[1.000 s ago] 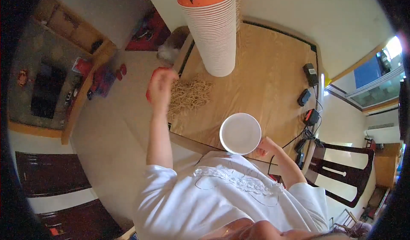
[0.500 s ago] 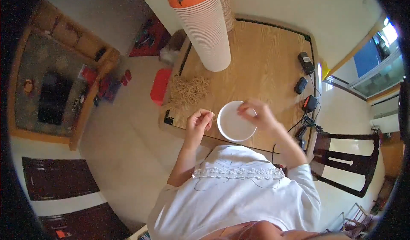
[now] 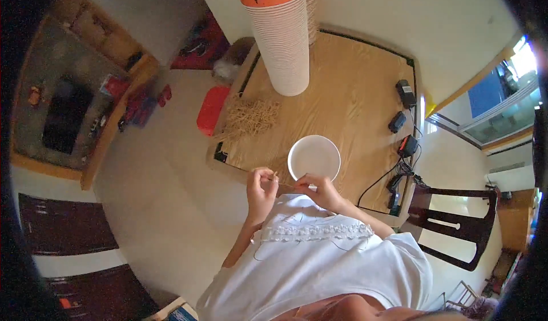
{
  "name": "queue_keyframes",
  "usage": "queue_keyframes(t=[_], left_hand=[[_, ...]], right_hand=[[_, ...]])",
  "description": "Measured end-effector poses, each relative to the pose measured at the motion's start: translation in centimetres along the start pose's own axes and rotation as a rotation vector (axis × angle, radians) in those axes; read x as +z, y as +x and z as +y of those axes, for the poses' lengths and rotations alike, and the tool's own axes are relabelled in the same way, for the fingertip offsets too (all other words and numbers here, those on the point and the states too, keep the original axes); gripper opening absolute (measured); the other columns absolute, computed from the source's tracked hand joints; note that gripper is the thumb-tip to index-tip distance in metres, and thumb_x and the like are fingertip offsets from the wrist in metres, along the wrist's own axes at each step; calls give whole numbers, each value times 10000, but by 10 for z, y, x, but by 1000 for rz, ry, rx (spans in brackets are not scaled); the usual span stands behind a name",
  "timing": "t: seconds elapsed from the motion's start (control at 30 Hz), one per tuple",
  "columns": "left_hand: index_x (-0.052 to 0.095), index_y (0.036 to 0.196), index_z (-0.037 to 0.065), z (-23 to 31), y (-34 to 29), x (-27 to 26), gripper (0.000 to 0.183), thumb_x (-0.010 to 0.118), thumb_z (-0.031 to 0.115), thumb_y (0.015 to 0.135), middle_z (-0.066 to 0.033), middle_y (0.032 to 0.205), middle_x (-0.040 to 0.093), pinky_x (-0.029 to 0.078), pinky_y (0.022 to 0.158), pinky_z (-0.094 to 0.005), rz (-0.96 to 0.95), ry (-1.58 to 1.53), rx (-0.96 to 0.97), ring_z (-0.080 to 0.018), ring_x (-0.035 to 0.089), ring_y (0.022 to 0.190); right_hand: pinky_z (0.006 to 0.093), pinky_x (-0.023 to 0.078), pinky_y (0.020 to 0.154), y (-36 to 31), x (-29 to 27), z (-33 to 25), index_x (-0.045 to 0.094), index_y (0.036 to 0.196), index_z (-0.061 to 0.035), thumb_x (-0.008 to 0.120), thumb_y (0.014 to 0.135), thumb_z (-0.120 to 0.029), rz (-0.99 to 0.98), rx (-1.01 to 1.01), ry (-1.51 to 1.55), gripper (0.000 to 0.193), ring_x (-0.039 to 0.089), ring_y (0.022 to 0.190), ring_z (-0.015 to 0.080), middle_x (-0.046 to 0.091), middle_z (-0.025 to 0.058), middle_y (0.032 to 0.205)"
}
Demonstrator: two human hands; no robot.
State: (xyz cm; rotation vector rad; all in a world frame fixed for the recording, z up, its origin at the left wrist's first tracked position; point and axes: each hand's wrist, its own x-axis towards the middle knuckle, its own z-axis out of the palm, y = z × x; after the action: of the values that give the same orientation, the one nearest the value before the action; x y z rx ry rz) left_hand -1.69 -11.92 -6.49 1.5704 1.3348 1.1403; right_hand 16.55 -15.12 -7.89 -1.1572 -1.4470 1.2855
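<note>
Close to the near table edge, my left hand [image 3: 262,192] pinches a thin brown strand [image 3: 286,184], held at chest height in front of my white shirt. My right hand [image 3: 321,191] has its fingers closed on the strand's other end, by the near rim of a round white paper tub [image 3: 313,155]. The tub stands upright on the table, and its inside looks plain white. To its left lies a loose heap of similar brown strands [image 3: 252,118], partly over the table's left edge.
A tall stack of white paper tubs [image 3: 279,47], orange at its upper end, rises on the wooden table [image 3: 354,87]. Black power adapters [image 3: 406,93] and cables lie along the right edge. A red stool [image 3: 213,111] is left, a dark chair [image 3: 456,221] right.
My right hand has come from over the tub to its near rim, toward my left hand. My left hand has lowered toward me. The strand now spans between both hands.
</note>
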Motion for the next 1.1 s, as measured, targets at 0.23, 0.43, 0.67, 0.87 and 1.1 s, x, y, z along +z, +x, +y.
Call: queue_keyframes(t=[0.23, 0.43, 0.67, 0.87, 1.1], left_hand=[[492, 1134, 24, -9, 24, 19, 370, 631, 134, 810, -137, 976, 573, 465, 771, -311, -529, -148, 136, -200, 575, 883], [626, 912, -1, -30, 53, 32, 133, 624, 88, 814, -9, 699, 520, 445, 596, -235, -570, -199, -81, -66, 511, 657], [570, 821, -1, -57, 68, 47, 61, 569, 58, 835, -60, 722, 581, 449, 587, -253, -638, -235, -88, -111, 554, 646], [526, 814, 6, -59, 83, 45, 55, 528, 49, 848, -61, 706, 586, 458, 602, -265, -643, -230, -98, -120, 572, 651], [544, 837, -3, -46, 83, 50, 61, 540, 57, 847, -59, 710, 589, 458, 602, -265, -688, -244, -96, -112, 564, 654]], right_hand=[[382, 491, 659, 20, -1, -13, 608, 934, -30, 614, 765, -46, 72, -82, -314, 170, 606, 772, 327, 605, 145, 851], [323, 495, 618, 28, -24, -17, 608, 855, -7, 610, 789, -35, 209, 76, -348, 72, 620, 746, 238, 607, 107, 811], [308, 491, 656, 35, -20, -7, 604, 840, -5, 606, 785, -20, 318, 210, -329, 57, 621, 757, 221, 613, 106, 820], [277, 464, 666, 26, -35, 9, 600, 852, -8, 616, 777, -6, 449, 144, -450, 77, 591, 749, 172, 614, 72, 805], [311, 482, 664, 33, -24, 3, 584, 903, -15, 639, 774, -59, 348, 191, -427, 147, 607, 749, 199, 609, 99, 806]])
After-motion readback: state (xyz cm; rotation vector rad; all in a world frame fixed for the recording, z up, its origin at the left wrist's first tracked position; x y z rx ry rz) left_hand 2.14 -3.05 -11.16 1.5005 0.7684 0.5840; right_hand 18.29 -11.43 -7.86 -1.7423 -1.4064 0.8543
